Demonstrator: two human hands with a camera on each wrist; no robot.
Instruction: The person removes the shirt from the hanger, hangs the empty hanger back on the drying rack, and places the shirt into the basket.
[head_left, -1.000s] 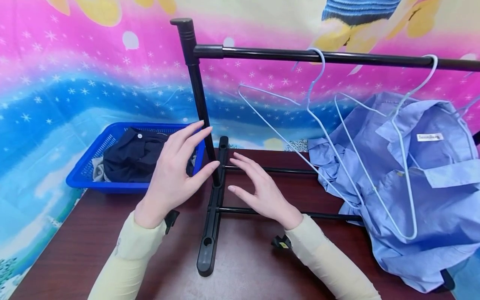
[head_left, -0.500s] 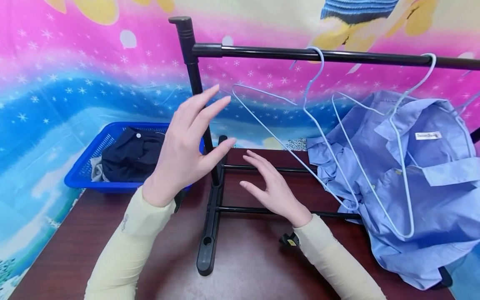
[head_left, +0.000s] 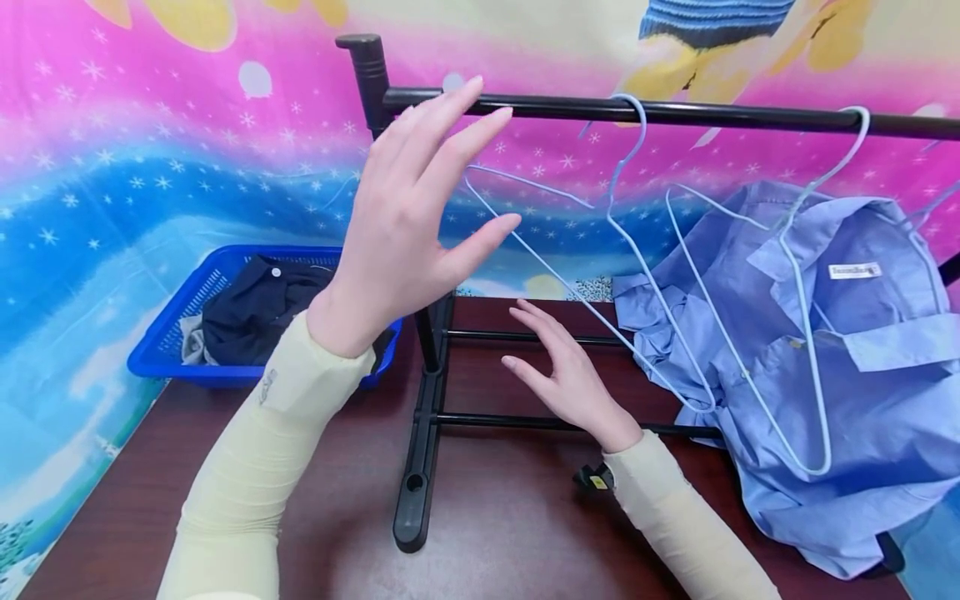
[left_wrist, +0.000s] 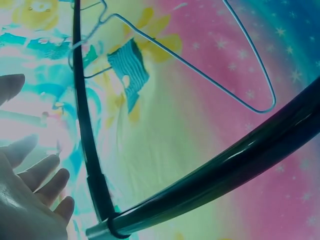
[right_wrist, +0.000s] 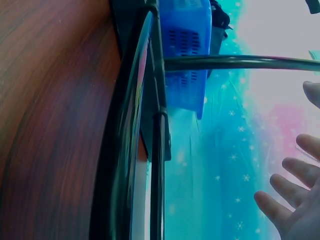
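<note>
My left hand [head_left: 412,208] is raised beside the upright of the black garment rack [head_left: 600,108], fingers extended and holding nothing. In the head view its fingertips overlap the top rail; the left wrist view shows them apart from the bar. Lower down, my right hand [head_left: 573,379] hovers over the rack's base bars, fingers spread and empty. Two pale blue wire hangers hang from the rail: the left hanger [head_left: 626,229] is nearest to my hands and bare, the other hanger [head_left: 806,333] hangs further right. Behind that one is a light blue shirt [head_left: 855,433] with a white label.
A blue plastic basket [head_left: 161,350] with dark navy and grey clothing [head_left: 247,312] stands on the left of the dark wooden table [head_left: 315,517]. The rack's foot [head_left: 412,500] juts toward me. A patterned, colourful cloth [head_left: 187,167] covers the wall behind.
My left hand has risen and moved right, from beside the upright up to the rail. The right hand has shifted to the right. Basket, rack and shirt stay put.
</note>
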